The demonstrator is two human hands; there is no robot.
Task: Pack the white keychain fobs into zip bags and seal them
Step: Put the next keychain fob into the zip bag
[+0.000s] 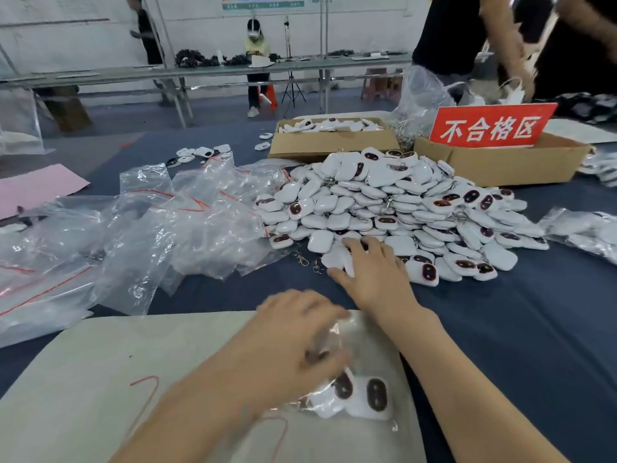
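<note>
A big heap of white keychain fobs (400, 202) with dark oval windows covers the middle of the blue table. My right hand (370, 272) lies on the heap's near edge, fingers spread over a few fobs. In front of me a clear zip bag (360, 389) rests on a beige mat (100, 379) and holds at least two fobs. My left hand (293, 342) is blurred and grips the bag's upper part, fingers curled over the plastic. Whether the bag's mouth is sealed is not visible.
Empty zip bags (150, 228) with red strips pile up at the left. Two cardboard boxes stand behind the heap, one (330, 138) with fobs, one (500, 162) with a red sign. Filled bags (587, 232) lie at right. Another person (500, 38) works at far right.
</note>
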